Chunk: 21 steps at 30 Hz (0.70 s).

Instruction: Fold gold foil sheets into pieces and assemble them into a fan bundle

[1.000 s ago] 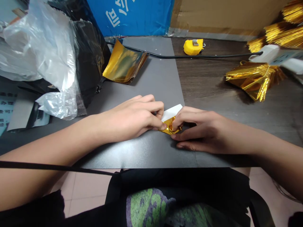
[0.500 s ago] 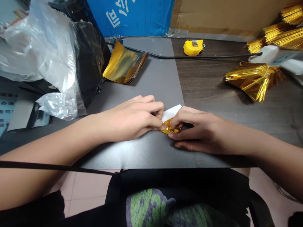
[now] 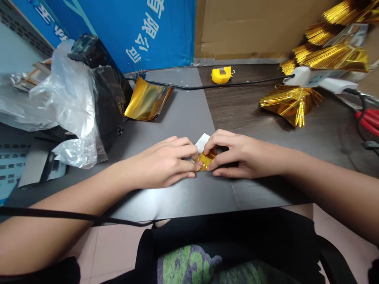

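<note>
We have both hands working at one gold-and-white foil sheet on the grey desktop, dead between them, near the front edge. Left hand: fingers bent onto its left edge, gripping it against the desk; can't tell if anything is tucked under. Right hand: index finger curled over the gold, thumb side low, pinching its right part; we rate this one as covering more of the sheet. Neither hand is nearer, both touch. The visible strip runs away from the wearer, white corner at the far end, gold close in; fingers hide the sides, so true long axis unclear. Beyond the hands: stack of gold foil sheets ahead-left, yellow tape measure ahead, no brand we can read; tied gold foil bundle ahead-right, just in front of a white power strip, label illegible. Writing: blue box at the back reads 有限公司 in white, slanted; more characters upper left, cut off. Printed blue sheet far left has dark Chinese lines, we get 费用, rest too small.
</note>
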Tool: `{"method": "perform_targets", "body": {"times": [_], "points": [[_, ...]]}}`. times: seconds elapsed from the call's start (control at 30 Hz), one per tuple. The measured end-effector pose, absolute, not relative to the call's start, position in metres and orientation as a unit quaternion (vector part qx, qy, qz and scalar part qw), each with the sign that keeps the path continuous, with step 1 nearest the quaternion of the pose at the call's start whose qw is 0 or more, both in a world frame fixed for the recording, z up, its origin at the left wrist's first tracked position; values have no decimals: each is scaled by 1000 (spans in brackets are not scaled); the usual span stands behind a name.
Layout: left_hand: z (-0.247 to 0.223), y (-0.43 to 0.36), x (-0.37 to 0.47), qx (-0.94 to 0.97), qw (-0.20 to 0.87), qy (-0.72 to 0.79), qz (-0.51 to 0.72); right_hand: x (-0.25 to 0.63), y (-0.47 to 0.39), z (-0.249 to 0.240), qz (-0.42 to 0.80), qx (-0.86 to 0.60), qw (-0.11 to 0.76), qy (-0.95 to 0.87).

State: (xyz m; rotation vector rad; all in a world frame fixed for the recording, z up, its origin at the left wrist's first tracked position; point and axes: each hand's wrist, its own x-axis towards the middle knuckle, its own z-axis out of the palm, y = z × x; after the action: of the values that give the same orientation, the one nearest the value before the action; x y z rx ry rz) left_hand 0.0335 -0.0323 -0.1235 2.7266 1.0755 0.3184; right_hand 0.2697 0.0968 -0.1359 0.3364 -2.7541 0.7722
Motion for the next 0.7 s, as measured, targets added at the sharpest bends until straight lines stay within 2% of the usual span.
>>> {"method": "perform_targets", "body": {"times": [0.27,0.53,0.7], "points": [[-122,-42,43,936,74,334,88,269,91,-137,251,96,142,-953],[-130,-30,35,923,158,299,182,267,87,-144,300,65,157,-939],[-124,-36,43,942,142,271,140,264,77,-141,338,94,129,-927]]}}
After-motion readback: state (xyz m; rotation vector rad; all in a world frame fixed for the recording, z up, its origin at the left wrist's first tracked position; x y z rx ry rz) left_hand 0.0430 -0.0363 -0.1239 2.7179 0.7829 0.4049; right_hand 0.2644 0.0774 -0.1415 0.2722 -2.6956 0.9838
